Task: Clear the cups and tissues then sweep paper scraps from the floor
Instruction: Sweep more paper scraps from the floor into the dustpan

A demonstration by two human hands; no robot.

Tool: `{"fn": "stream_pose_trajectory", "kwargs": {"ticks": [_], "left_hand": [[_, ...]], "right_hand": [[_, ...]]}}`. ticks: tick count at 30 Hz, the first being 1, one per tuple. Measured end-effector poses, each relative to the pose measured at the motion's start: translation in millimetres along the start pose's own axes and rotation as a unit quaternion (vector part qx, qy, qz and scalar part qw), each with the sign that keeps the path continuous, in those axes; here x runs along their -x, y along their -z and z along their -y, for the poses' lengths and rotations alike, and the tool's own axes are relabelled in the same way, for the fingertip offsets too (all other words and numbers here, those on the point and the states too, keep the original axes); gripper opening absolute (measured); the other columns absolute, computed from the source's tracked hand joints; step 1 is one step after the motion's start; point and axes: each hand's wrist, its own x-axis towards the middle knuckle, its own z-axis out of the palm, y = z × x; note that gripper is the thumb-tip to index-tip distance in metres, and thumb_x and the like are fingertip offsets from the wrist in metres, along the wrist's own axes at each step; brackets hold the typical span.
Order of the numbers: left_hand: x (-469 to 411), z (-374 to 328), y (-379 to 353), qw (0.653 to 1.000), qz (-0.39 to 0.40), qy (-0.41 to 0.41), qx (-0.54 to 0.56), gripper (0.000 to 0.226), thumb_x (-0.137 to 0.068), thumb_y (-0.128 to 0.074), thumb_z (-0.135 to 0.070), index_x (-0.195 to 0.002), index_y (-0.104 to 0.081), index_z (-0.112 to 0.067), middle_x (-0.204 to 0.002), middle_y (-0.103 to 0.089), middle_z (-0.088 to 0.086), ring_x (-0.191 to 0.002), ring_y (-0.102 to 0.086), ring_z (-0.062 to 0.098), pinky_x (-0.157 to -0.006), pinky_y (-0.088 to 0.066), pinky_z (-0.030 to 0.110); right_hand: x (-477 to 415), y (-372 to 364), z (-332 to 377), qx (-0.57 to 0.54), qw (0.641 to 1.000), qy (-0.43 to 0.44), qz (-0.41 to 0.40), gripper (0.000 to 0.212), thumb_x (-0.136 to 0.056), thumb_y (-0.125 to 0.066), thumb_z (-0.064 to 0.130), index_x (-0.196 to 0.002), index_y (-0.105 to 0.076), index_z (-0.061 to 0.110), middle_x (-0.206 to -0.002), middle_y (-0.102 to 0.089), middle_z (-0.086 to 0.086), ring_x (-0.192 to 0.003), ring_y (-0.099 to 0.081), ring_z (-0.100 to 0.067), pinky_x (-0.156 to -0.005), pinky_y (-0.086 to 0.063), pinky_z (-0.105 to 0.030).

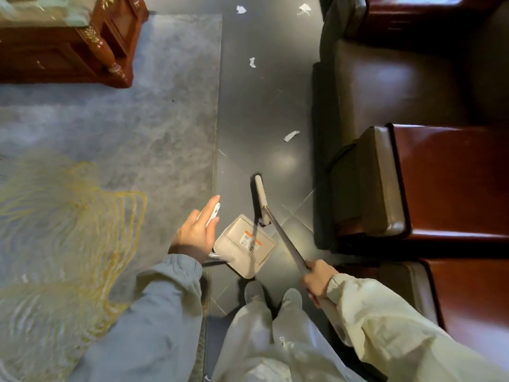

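I stand on dark floor tiles (264,106) with a broom and a dustpan. My right hand (318,281) grips the grey broom handle (286,241). The broom head (261,199) rests on the tiles just ahead of my feet. My left hand (197,234) holds the white handle (214,215) of the beige dustpan (239,244), which hangs low beside the broom head. Several white paper scraps lie on the tiles ahead: one close by (291,135), one farther off (252,62), and two at the far end (241,9) (304,9).
A grey rug (110,133) with a yellow pattern covers the floor to the left. A carved wooden table (68,51) stands at the far left. Dark leather seats (385,92) with red-brown wooden arms (454,175) line the right side of the tile strip.
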Motion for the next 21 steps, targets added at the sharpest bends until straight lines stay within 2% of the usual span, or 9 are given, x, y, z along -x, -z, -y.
{"fn": "stream_pose_trajectory", "kwargs": {"ticks": [2, 3, 5, 7, 11, 14, 16, 18, 21], "left_hand": [[-13.5, 0.2, 1.0, 1.0, 0.0, 0.012, 0.019, 0.048, -0.094, -0.056, -0.013, -0.14, -0.047, -0.021, -0.092, -0.059, 0.019, -0.083, -0.058, 0.043, -0.076, -0.046, 0.045], [-18.9, -0.3, 2.5, 1.0, -0.005, 0.006, 0.029, 0.048, -0.093, -0.057, -0.011, -0.139, -0.047, -0.019, -0.091, -0.059, 0.02, -0.083, -0.058, 0.044, -0.077, -0.046, 0.045], [-30.2, -2.3, 4.5, 0.999, -0.006, -0.017, 0.045, 0.048, -0.092, -0.058, -0.008, -0.138, -0.048, -0.014, -0.088, -0.06, 0.023, -0.082, -0.059, 0.044, -0.079, -0.048, 0.048], [-43.1, -5.9, 6.7, 0.998, -0.002, -0.03, 0.051, 0.047, -0.091, -0.059, -0.007, -0.137, -0.049, -0.013, -0.088, -0.061, 0.024, -0.081, -0.06, 0.044, -0.079, -0.048, 0.048], [-77.2, -14.3, 9.5, 0.997, -0.022, -0.018, 0.074, 0.046, -0.092, -0.058, -0.007, -0.137, -0.05, -0.014, -0.098, -0.064, 0.025, -0.091, -0.061, 0.042, -0.086, -0.043, 0.041], [-112.5, -31.1, 7.9, 0.995, -0.051, -0.025, 0.079, 0.046, -0.092, -0.057, -0.007, -0.137, -0.051, -0.015, -0.096, -0.064, 0.023, -0.088, -0.06, 0.04, -0.084, -0.043, 0.038], [-140.7, -43.5, 2.2, 0.995, -0.063, -0.025, 0.077, 0.046, -0.092, -0.058, -0.008, -0.137, -0.05, -0.016, -0.095, -0.064, 0.022, -0.087, -0.06, 0.04, -0.083, -0.042, 0.035], [-172.2, -55.8, -6.0, 0.994, -0.071, -0.013, 0.082, 0.047, -0.092, -0.058, -0.009, -0.138, -0.049, -0.017, -0.096, -0.064, 0.022, -0.087, -0.06, 0.04, -0.083, -0.04, 0.033], [-224.1, -77.1, -22.1, 0.991, -0.085, 0.013, 0.107, 0.047, -0.092, -0.057, -0.008, -0.137, -0.05, -0.016, -0.101, -0.063, 0.022, -0.093, -0.061, 0.039, -0.088, -0.043, 0.037]], "right_hand": [[3.6, -2.7, 5.3, -0.057, 0.997, -0.008, 0.053, 0.028, -0.092, -0.043, 0.004, -0.116, -0.056, 0.007, -0.056, -0.05, -0.004, -0.046, -0.047, -0.015, -0.046, -0.045, -0.021], [6.8, -1.0, 8.4, -0.098, 0.992, -0.02, 0.072, 0.025, -0.092, -0.04, 0.0, -0.11, -0.056, 0.005, -0.044, -0.048, -0.001, -0.035, -0.043, -0.011, -0.037, -0.04, -0.019], [14.4, 6.8, 16.2, -0.158, 0.984, -0.029, 0.083, 0.022, -0.092, -0.034, -0.003, -0.099, -0.053, 0.007, -0.031, -0.044, 0.004, -0.024, -0.036, -0.008, -0.032, -0.034, -0.014], [19.0, 18.3, 26.7, -0.2, 0.977, -0.022, 0.074, 0.02, -0.093, -0.037, -0.002, -0.09, -0.05, 0.013, -0.034, -0.045, 0.002, -0.026, -0.037, -0.007, -0.032, -0.035, -0.015], [13.3, 54.0, 50.2, -0.272, 0.961, -0.001, 0.047, 0.022, -0.091, -0.046, 0.0, -0.106, -0.048, 0.015, -0.041, -0.045, -0.001, -0.031, -0.039, -0.009, -0.033, -0.038, -0.018], [-5.7, 93.2, 67.3, -0.298, 0.954, 0.028, 0.01, 0.024, -0.091, -0.048, 0.0, -0.112, -0.049, 0.012, -0.05, -0.047, -0.006, -0.032, -0.04, -0.009, -0.034, -0.04, -0.018], [-28.3, 122.9, 74.9, -0.299, 0.952, 0.05, -0.034, 0.041, -0.091, -0.048, -0.001, -0.131, -0.047, 0.009, -0.054, -0.046, -0.007, -0.034, -0.039, -0.01, -0.035, -0.039, -0.019], [-56.4, 156.6, 82.1, -0.291, 0.952, 0.058, -0.078, 0.057, -0.091, -0.048, 0.001, -0.145, -0.035, 0.014, -0.055, -0.049, -0.007, -0.036, -0.04, -0.011, -0.035, -0.038, -0.02], [-105.3, 220.1, 95.2, -0.256, 0.958, 0.064, -0.113, 0.061, -0.093, -0.049, 0.005, -0.149, -0.028, 0.018, -0.057, -0.05, -0.008, -0.03, -0.04, -0.01, -0.033, -0.038, -0.02]]}}
